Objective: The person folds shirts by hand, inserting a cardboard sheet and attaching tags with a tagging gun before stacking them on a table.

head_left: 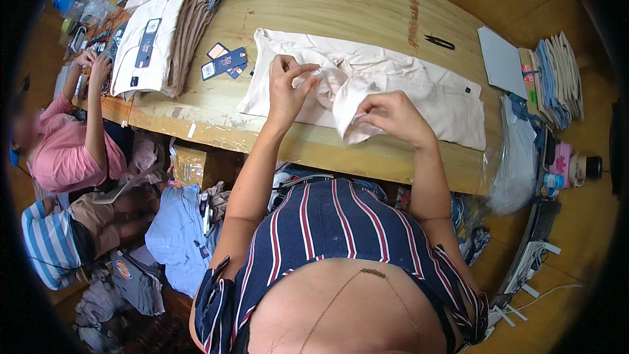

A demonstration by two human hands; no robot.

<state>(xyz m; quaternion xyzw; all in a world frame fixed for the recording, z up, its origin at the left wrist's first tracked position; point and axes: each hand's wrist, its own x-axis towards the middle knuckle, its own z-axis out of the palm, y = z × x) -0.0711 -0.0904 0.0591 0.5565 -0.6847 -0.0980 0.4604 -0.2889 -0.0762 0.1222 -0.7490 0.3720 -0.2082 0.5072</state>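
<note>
Cream cloth (432,95) is lying along the front part of the wooden table (327,0), one end reaching right and its middle bunching up around the two hands. The left hand (284,90) is showing over the cloth's left part, its thumb and forefinger pinching a shiny bit (318,71) too small to make out; whether the hand is touching the cloth, I cannot tell. The right hand (401,118) is grasping a raised, folded edge of the cloth between thumb and fingers, close to the table's front edge.

Dark and pale tags (225,64) are overlapping just left of the cloth. Farther left, a garment stack (168,46) is standing, a dark label topping it. Black snips (439,42) are resting beyond the cloth, and a white board (499,59) is lying past its right end, near folded clothes (558,82). At far left, a person in pink (73,156) is holding both hands up beside the table.
</note>
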